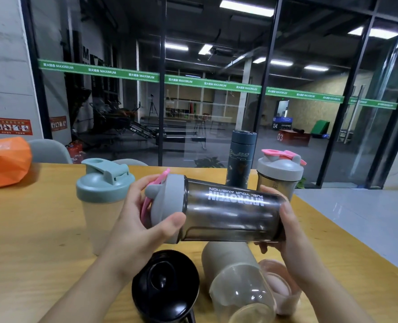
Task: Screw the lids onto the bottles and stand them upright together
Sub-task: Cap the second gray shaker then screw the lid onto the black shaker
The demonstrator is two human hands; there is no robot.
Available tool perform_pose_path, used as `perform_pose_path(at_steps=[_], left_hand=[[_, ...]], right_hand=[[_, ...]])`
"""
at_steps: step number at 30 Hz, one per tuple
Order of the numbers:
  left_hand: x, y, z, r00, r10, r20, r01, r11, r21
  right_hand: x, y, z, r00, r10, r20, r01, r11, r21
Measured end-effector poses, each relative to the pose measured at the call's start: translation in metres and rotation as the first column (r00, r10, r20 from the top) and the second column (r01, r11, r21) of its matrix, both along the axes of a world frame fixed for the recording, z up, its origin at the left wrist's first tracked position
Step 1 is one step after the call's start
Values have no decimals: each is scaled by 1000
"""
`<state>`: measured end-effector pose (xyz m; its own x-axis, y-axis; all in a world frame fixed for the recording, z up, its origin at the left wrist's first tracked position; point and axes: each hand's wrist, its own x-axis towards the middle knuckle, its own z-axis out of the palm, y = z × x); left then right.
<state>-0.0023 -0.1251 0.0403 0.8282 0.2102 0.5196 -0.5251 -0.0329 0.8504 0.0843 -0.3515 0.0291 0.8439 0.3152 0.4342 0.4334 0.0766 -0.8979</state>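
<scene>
I hold a smoky clear shaker bottle (230, 215) sideways above the table, its printed text upside down. My left hand (135, 227) grips its grey lid (167, 206), which has a pink loop, at the left end. My right hand (289, 231) grips the bottle's base. Standing upright behind are a beige bottle with a teal lid (102, 194), a dark blue flask (241, 159) and a bottle with a grey-and-pink lid (279, 173). Near me a black lid (165, 285) sits on a bottle, a lidless frosted bottle (237, 280) lies on its side, and a pink lid (279, 287) lies beside it.
The yellow wooden table (34, 229) ends at a right edge beside a pale floor. An orange bag (4, 162) sits at the far left, with a grey chair (48, 151) behind the table. A glass wall stands beyond.
</scene>
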Motion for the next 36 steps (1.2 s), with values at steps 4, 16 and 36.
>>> perform_pose_path(at_steps=[4,16,36], left_hand=[[4,2,0,999,10,-38,-14,995,-99],[5,6,2,953,89,-291,-131,983,-129],[3,7,-1,990,-48,-136,47,999,-10]], right_hand=[[-2,-1,2,996,35,78,-37,999,29],[-5,-2,2,968,0,249,4,1000,-15],[6,-3,-2,996,-74,-51,72,997,-35]])
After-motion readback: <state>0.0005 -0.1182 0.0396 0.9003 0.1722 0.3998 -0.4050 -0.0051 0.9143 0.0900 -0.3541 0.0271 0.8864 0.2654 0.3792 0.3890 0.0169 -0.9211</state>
